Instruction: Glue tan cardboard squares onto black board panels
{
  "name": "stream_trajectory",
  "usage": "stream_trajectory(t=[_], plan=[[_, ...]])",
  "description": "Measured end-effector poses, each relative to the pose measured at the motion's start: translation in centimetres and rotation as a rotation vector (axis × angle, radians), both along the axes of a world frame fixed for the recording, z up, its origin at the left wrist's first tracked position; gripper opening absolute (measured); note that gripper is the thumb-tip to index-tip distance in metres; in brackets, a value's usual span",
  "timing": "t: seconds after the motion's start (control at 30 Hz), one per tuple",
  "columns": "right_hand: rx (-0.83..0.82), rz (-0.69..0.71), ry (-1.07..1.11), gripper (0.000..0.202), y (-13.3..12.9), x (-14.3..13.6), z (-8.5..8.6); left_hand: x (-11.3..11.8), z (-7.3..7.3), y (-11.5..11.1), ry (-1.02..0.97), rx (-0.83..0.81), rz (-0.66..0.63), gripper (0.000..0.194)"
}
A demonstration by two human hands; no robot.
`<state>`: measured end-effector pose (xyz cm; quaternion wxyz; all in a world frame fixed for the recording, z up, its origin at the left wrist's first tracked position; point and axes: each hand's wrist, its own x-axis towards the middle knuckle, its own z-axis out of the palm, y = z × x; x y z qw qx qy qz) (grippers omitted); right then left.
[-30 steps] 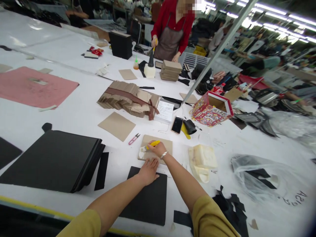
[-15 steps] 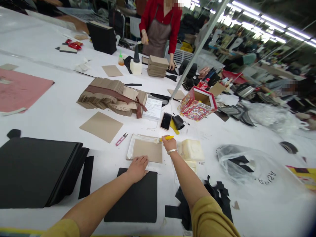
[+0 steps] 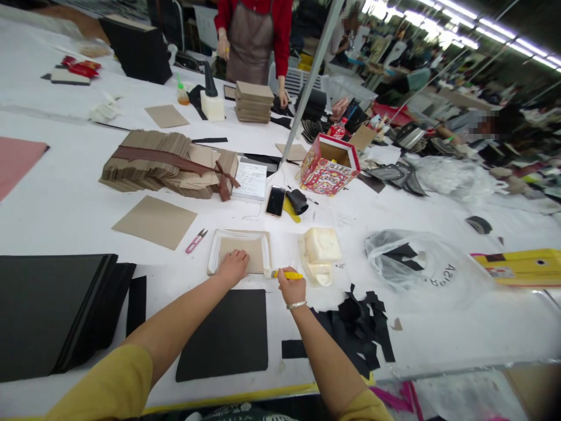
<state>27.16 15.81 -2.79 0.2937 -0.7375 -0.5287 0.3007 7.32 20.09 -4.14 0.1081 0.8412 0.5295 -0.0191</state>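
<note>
A tan board lies on the white table with white paste along its left, top and right edges. My left hand rests flat on the board, fingers spread a little. In my right hand is a yellow-handled brush, its bristles at the board's lower right corner. A black sheet lies just below the board, partly under my left forearm. To the right of the board stands a cream glue container. Pink snips lie to its left, beside a loose tan sheet.
Black sheets are stacked at the left, black scraps lie at the right. Farther back are a tied board bundle, a phone, a red box and a metal pole. A person stands across the table.
My right hand has moved the brush down the board's right edge, where paste now shows. My left hand still presses the board. The whole view has shifted, bringing the table's front edge in.
</note>
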Motion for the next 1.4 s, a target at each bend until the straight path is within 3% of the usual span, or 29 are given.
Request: stream_trajectory(t=[0.1, 0.23, 0.43, 0.6, 0.7, 0.8, 0.9, 1.03, 1.13, 1.23, 1.33, 1.4], plan=[[0.004, -0.112, 0.188, 0.029, -1.6, 0.4, 1.4, -0.1, 0.3, 0.4, 0.013, -0.065, -0.022, 0.039], [0.071, -0.228, 0.359, 0.032, -1.7, 1.3, 3.4, -0.2, 0.6, 1.0, 0.02, -0.102, -0.069, 0.038], [0.125, -0.228, 0.479, 0.04, -2.2, 2.0, 4.2, -0.4, 1.1, 1.3, 0.014, -0.132, -0.121, 0.027], [0.197, -0.147, 0.495, 0.045, -3.0, 0.9, 4.6, -1.1, 2.7, -0.5, -0.03, -0.084, -0.107, 0.019], [0.22, -0.001, 0.442, 0.042, -3.1, -0.3, 4.5, -2.6, 4.6, -2.2, -0.245, 0.106, 0.118, 0.017], [0.192, 0.179, 0.317, 0.034, -2.9, -2.3, 3.9, -4.4, 6.9, -4.1, -0.664, 0.243, 0.55, 0.011], [0.159, 0.249, 0.15, 0.027, -2.4, -5.3, 3.1, -5.5, 8.4, -6.2, -1.174, 0.14, 0.893, 0.021], [0.142, 0.162, 0.148, 0.023, -2.1, -8.4, 2.6, -5.5, 9.2, -9.2, -1.704, -0.096, 0.99, 0.036], [0.173, 0.092, 0.255, 0.024, -2.5, -8.9, 2.9, -5.6, 9.3, -10.9, -1.821, -0.198, 0.986, 0.041], [0.216, 0.103, 0.312, 0.024, -3.7, -7.7, 3.5, -7.0, 8.8, -12.4, -1.858, -0.195, 0.979, 0.047], [0.209, 0.174, 0.283, 0.024, -5.9, -5.4, 3.4, -9.4, 6.8, -14.5, -1.783, -0.149, 1.126, 0.04], [0.158, 0.226, 0.195, 0.024, -7.9, -3.7, 2.8, -10.6, 4.7, -16.6, -1.593, -0.201, 1.212, 0.036]])
